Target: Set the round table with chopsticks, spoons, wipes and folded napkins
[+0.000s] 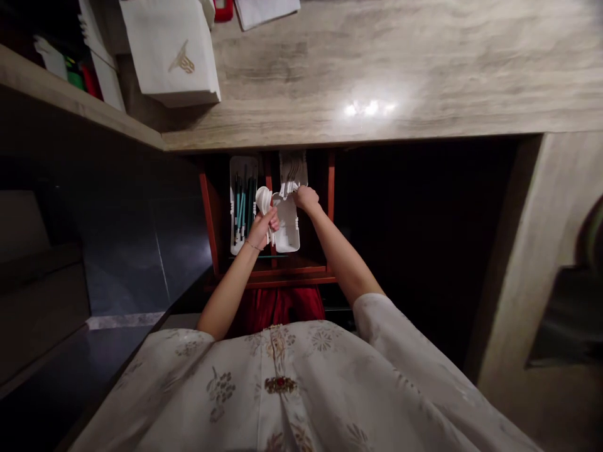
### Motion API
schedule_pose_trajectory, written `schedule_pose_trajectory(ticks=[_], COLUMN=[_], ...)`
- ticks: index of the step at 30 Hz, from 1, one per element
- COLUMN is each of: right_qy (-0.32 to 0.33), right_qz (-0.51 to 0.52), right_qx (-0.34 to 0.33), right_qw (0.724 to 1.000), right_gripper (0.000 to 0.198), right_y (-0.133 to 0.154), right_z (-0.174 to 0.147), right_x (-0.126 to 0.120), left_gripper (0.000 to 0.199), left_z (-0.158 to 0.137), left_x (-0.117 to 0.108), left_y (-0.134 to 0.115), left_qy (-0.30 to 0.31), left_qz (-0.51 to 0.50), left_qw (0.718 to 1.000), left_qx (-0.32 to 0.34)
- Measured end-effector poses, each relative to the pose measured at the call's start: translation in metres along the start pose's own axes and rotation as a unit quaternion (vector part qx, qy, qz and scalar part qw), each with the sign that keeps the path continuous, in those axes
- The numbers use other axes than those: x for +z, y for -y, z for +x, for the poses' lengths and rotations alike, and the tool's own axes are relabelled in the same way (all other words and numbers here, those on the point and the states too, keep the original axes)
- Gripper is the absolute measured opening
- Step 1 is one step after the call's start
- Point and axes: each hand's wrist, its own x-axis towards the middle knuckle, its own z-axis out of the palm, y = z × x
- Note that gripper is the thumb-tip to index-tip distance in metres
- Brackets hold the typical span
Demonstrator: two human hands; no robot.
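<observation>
Several white spoons (264,199) are bunched in my left hand (262,227), bowls pointing away from me. That hand is closed round their handles, above the open drawer (301,271). My right hand (306,198) is closed at the near end of a group of forks (293,171). Its fingertips meet white handle ends there, but what they grip is hidden. Those forks lie in a small white tray (304,164) at the drawer's back. Between my hands and nearer to me is another white tray (288,242).
A long white tray (233,216) at the drawer's left holds several teal-handled utensils (242,207). One thin teal stick (273,256) lies near the drawer front. Above the drawer, the countertop (377,69) edge overhangs, with a white box (172,53) on it.
</observation>
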Motion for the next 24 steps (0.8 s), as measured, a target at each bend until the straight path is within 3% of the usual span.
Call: schedule_pose_trajectory(ticks=[6, 14, 18, 24], right_qy=[-0.057, -0.119, -0.1, -0.013], right_qz=[-0.023, -0.107, -0.134, -0.14], right_qx=[0.018, -0.014, -0.03, -0.03], right_qw=[0.998, 0.987, 0.986, 0.99], right_gripper=[0.034, 0.035, 0.034, 0.033], right_y=[0.001, -0.019, -0.017, -0.011], right_z=[-0.006, -0.049, -0.061, -0.068], right_x=[0.0, -0.014, -0.028, -0.062], left_gripper=[0.039, 0.04, 0.038, 0.036], left_z=[0.001, 0.009, 0.014, 0.021], left_x=[-0.008, -0.016, -0.015, -0.016], left_y=[-0.005, -0.004, 0.002, 0.011], left_qy=[-0.002, -0.018, -0.031, -0.023], left_qz=[0.033, 0.025, 0.0, -0.005], left_qw=[0.999, 0.999, 0.999, 1.0], left_qx=[0.023, 0.013, 0.005, -0.003])
